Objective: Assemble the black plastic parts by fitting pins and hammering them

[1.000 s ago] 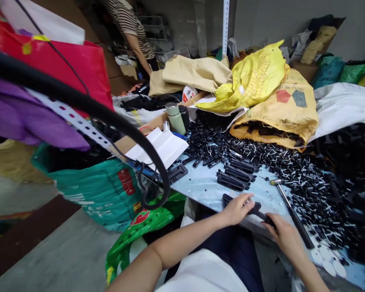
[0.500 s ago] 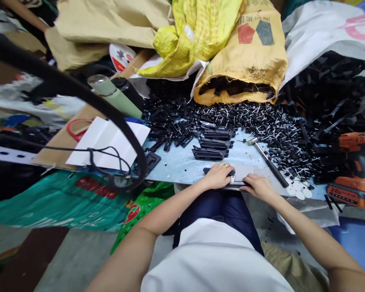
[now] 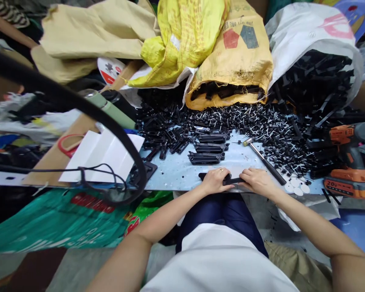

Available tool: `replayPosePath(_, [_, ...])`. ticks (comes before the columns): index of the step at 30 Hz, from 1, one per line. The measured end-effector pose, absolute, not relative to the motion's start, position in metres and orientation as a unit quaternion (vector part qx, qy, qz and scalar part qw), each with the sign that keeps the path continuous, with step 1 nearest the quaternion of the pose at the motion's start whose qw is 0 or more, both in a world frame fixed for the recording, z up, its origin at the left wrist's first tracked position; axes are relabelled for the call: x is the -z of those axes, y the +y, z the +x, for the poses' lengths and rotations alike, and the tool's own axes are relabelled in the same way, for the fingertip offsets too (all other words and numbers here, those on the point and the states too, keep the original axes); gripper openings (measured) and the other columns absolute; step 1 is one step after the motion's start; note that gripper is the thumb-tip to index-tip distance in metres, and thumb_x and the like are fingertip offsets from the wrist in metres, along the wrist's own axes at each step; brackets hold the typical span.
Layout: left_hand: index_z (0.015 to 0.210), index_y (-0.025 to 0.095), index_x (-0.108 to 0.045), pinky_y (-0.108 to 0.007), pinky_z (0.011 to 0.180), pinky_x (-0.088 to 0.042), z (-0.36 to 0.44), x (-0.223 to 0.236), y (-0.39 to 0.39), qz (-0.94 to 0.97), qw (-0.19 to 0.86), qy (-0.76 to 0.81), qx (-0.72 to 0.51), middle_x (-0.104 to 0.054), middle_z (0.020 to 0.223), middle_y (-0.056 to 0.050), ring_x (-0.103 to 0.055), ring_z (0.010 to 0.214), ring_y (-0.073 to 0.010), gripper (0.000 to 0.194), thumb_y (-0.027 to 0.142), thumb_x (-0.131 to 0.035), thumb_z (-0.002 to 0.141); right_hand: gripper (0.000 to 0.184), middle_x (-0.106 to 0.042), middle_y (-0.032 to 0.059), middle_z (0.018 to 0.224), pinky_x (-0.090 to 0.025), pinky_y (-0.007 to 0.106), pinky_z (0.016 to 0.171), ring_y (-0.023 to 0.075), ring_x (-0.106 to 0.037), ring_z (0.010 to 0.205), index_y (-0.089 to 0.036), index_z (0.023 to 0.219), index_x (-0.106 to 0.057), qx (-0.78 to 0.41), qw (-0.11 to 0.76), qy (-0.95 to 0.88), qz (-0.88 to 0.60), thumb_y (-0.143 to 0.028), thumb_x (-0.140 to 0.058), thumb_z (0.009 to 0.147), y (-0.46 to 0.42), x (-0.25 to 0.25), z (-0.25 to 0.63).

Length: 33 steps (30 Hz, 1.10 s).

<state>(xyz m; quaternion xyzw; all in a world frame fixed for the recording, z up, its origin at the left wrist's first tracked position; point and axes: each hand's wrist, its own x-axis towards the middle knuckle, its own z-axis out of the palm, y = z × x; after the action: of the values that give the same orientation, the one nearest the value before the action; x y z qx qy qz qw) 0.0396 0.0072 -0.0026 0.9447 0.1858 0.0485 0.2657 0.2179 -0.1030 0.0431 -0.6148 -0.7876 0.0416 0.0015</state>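
Black part [image 3: 236, 181] is sitting left of the hammer [image 3: 265, 160] and nearer the person than the hammer's head, close over the light-blue tabletop [image 3: 176, 174]. Left hand [image 3: 215, 181] is holding it, fingers closing narrow over its middle, farther left of the hammer. Right hand [image 3: 256, 181] is pinching the right end, just left of the hammer's handle; the exact finger contact underneath is not showing. Cannot tell whether the part is resting on the tabletop or hanging slightly above.

Left of the hammer, three black assemblies [image 3: 205, 158] are lying in a row; beyond and right of it, loose pins [image 3: 276, 134] are spreading; right of its handle end, white discs [image 3: 296, 188] are lying, and farther right an orange drill [image 3: 349, 162] is standing.

Handling well, as judged: left hand should be keeping the middle firm and level while right fingers are aligning the end, not forcing or twisting it. Right wrist should be staying clear of the hammer's handle, since bumping it could be scattering pins. Supporting the part from below would be helping
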Motion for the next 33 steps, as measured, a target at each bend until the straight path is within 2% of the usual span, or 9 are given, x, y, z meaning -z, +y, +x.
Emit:
replayPosePath(4, [0.112, 0.021, -0.051, -0.037, 0.09, -0.038, 0.083, -0.01, 0.025, 0.95, 0.266, 0.149, -0.071, -0.057, 0.108, -0.009, -0.05, 0.106, -0.0258, 0.043, 0.047, -0.055, 0.079, 0.029, -0.062, 0.0053, 0.079, -0.039, 0.025, 0.062, 0.0152, -0.056, 0.074, -0.017, 0.087, -0.061, -0.07, 0.07, -0.773, -0.627, -0.04, -0.044, 0.089, -0.115, -0.024, 0.241])
replayPosePath(7, [0.12, 0.016, -0.048, -0.043, 0.09, -0.038, 0.137, -0.024, 0.051, 0.952, 0.219, 0.201, -0.069, -0.054, 0.114, -0.015, -0.048, 0.109, -0.0286, 0.034, 0.021, -0.04, 0.087, 0.028, -0.063, 0.0057, 0.077, -0.044, 0.027, 0.064, 0.0166, -0.058, 0.075, -0.018, 0.085, -0.063, -0.069, 0.095, -0.764, -0.634, -0.041, -0.046, 0.087, -0.128, -0.017, 0.245])
replayPosePath(11, [0.09, 0.004, -0.063, -0.038, 0.077, -0.046, 0.184, -0.039, 0.07, 0.957, 0.184, 0.222, -0.018, -0.061, 0.091, -0.019, -0.058, 0.09, -0.0279, 0.025, 0.002, -0.041, 0.08, 0.03, -0.064, 0.0048, 0.077, -0.048, 0.027, 0.065, 0.0167, -0.06, 0.073, -0.02, 0.083, -0.063, -0.027, 0.124, -0.765, -0.632, -0.042, -0.043, 0.088, -0.131, -0.015, 0.253])
replayPosePath(15, [0.087, 0.011, -0.064, -0.029, 0.073, -0.049, 0.181, -0.033, 0.066, 0.96, 0.156, 0.226, -0.062, -0.063, 0.089, -0.012, -0.06, 0.085, -0.0209, 0.021, 0.004, -0.046, 0.078, 0.034, -0.065, 0.007, 0.083, -0.05, 0.031, 0.07, 0.0197, -0.062, 0.079, -0.022, 0.087, -0.064, 0.08, 0.156, -0.718, -0.674, -0.042, -0.036, 0.089, -0.102, -0.012, 0.297])
replayPosePath(18, [0.102, 0.014, -0.06, -0.029, 0.078, -0.049, 0.154, -0.04, 0.082, 0.928, 0.188, 0.238, -0.218, -0.062, 0.095, -0.009, -0.06, 0.087, -0.0188, 0.028, 0.008, -0.045, 0.079, 0.04, -0.065, 0.0118, 0.087, -0.05, 0.037, 0.07, 0.0249, -0.061, 0.079, -0.018, 0.092, -0.064, 0.127, 0.133, -0.652, -0.736, -0.045, -0.034, 0.087, -0.077, -0.007, 0.329])
replayPosePath(21, [0.119, 0.017, -0.049, -0.031, 0.088, -0.045, 0.109, -0.081, 0.143, 0.806, 0.209, 0.351, -0.429, -0.062, 0.099, -0.008, -0.058, 0.094, -0.0171, 0.041, 0.006, -0.04, 0.08, 0.045, -0.063, 0.0154, 0.093, -0.05, 0.04, 0.068, 0.0279, -0.06, 0.08, -0.014, 0.102, -0.062, 0.142, 0.094, -0.602, -0.78, -0.046, -0.034, 0.085, -0.066, 0.001, 0.34])
replayPosePath(24, [0.132, 0.011, -0.033, -0.031, 0.082, -0.046, 0.061, -0.142, 0.227, 0.648, 0.227, 0.505, -0.523, -0.063, 0.084, -0.006, -0.06, 0.079, -0.0157, 0.058, 0.0, -0.041, 0.076, 0.041, -0.063, 0.014, 0.096, -0.05, 0.038, 0.07, 0.0264, -0.06, 0.082, -0.016, 0.104, -0.061, 0.14, 0.071, -0.597, -0.787, -0.042, -0.035, 0.085, -0.065, 0.009, 0.336])
replayPosePath(28, [0.135, 0.011, -0.025, -0.025, 0.078, -0.046, 0.023, -0.19, 0.286, 0.522, 0.194, 0.495, -0.667, -0.058, 0.072, 0.001, -0.059, 0.073, -0.0125, 0.066, -0.001, -0.046, 0.074, 0.035, -0.065, 0.0115, 0.093, -0.048, 0.036, 0.069, 0.024, -0.058, 0.079, -0.016, 0.097, -0.064, 0.14, 0.043, -0.602, -0.785, -0.035, -0.037, 0.086, -0.066, 0.014, 0.327])
replayPosePath(33, [0.124, 0.019, -0.042, -0.021, 0.058, -0.049, 0.045, -0.137, 0.202, 0.577, 0.373, 0.37, -0.625, -0.054, 0.069, 0.004, -0.056, 0.052, -0.008, 0.047, 0.018, -0.054, 0.078, 0.031, -0.067, 0.0069, 0.087, -0.045, 0.031, 0.064, 0.021, -0.056, 0.078, -0.019, 0.093, -0.066, 0.143, 0.045, -0.603, -0.783, -0.025, -0.036, 0.087, -0.069, 0.022, 0.329])
